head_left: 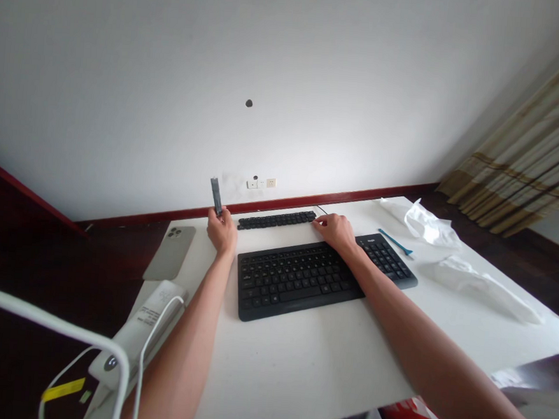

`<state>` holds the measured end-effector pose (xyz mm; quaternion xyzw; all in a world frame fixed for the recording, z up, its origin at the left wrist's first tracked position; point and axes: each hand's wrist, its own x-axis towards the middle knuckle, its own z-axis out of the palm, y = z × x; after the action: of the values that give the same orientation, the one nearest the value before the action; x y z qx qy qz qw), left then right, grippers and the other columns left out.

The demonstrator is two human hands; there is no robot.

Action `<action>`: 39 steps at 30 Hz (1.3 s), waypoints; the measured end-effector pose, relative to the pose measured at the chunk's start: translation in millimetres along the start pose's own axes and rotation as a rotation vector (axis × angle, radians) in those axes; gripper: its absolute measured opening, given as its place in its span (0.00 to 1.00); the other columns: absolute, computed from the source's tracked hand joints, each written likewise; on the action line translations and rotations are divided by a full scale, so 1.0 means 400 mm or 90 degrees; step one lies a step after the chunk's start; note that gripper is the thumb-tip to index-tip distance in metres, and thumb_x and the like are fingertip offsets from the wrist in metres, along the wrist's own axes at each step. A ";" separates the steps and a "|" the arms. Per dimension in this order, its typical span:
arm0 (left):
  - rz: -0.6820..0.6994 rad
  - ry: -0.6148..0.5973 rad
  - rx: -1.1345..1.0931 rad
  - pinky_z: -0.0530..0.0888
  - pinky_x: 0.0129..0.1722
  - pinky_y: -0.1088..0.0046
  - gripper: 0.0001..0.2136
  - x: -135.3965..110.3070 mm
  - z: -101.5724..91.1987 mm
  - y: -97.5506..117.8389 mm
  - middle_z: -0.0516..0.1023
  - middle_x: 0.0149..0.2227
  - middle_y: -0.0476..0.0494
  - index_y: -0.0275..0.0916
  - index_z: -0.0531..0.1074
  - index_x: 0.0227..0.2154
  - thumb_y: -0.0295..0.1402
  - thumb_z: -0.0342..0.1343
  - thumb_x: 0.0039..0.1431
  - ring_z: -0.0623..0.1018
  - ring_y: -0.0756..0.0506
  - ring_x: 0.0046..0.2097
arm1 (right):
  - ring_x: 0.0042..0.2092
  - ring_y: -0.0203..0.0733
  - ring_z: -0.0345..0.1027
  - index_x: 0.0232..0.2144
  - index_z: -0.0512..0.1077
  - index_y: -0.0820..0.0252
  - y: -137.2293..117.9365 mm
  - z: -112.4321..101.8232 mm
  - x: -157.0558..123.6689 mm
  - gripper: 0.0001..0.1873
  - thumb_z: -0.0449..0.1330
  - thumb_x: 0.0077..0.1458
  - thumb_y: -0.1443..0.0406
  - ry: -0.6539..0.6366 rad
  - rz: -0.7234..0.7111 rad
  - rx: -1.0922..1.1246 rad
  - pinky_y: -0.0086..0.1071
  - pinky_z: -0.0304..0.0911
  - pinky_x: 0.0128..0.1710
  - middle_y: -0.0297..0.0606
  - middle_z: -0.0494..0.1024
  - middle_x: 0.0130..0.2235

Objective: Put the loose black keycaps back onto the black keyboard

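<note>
We have both hands at the far side of the white table. Our left hand is closed round the lower end of a slim dark strip, held upright above the fingers; what it is, we cannot tell. Our right hand has its fingertips drawn together at the right end of a row of black keys — touching it, as far as we can see, though whether a piece is pinched there we cannot tell.

That row lies between our two hands, its left end just beside the left one. The keyboard lies on the near side of the right hand, the right forearm crossing over it. To the right of that hand are a blue tool and, farther off, crumpled white wrapping. A phone lies nearer us, left of the left hand.

We judge the step in hand to be fine fingertip work at the row's end, picking up or setting down — we cannot say which. The next move calls for a light touch, with neighbouring keys left undisturbed.
</note>
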<state>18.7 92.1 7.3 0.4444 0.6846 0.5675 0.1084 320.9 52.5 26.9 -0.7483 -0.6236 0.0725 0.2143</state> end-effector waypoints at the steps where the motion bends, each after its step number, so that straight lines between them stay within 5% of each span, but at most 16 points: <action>1: 0.002 0.001 0.000 0.71 0.38 0.69 0.10 0.000 0.000 0.000 0.83 0.38 0.41 0.41 0.73 0.40 0.40 0.51 0.69 0.81 0.41 0.38 | 0.40 0.50 0.78 0.42 0.86 0.52 0.000 0.000 0.001 0.16 0.60 0.60 0.57 0.000 -0.003 -0.002 0.35 0.64 0.39 0.43 0.85 0.37; 20: -0.005 -0.011 0.005 0.71 0.35 0.71 0.10 -0.005 -0.006 0.012 0.83 0.37 0.41 0.41 0.73 0.40 0.39 0.51 0.69 0.81 0.42 0.37 | 0.32 0.44 0.72 0.46 0.83 0.51 -0.013 -0.002 -0.005 0.18 0.55 0.64 0.57 0.049 -0.086 0.023 0.33 0.57 0.34 0.38 0.80 0.28; 32: 0.002 -0.049 0.015 0.71 0.36 0.70 0.10 -0.008 -0.009 0.014 0.82 0.37 0.40 0.41 0.72 0.40 0.40 0.51 0.69 0.81 0.41 0.37 | 0.30 0.43 0.70 0.42 0.83 0.53 -0.012 -0.008 -0.005 0.18 0.56 0.62 0.55 0.099 -0.031 0.054 0.33 0.56 0.34 0.37 0.79 0.28; 39: 0.111 -0.068 0.043 0.68 0.35 0.72 0.11 -0.027 -0.017 0.040 0.80 0.30 0.45 0.42 0.73 0.38 0.41 0.50 0.69 0.79 0.43 0.33 | 0.26 0.38 0.63 0.44 0.83 0.56 -0.045 -0.029 -0.036 0.20 0.57 0.63 0.53 0.055 -0.172 0.159 0.31 0.56 0.33 0.33 0.74 0.24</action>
<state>28.4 78.9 19.7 0.5354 0.6552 0.5270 0.0800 305.9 38.2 42.3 -0.6277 -0.6948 0.0875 0.3399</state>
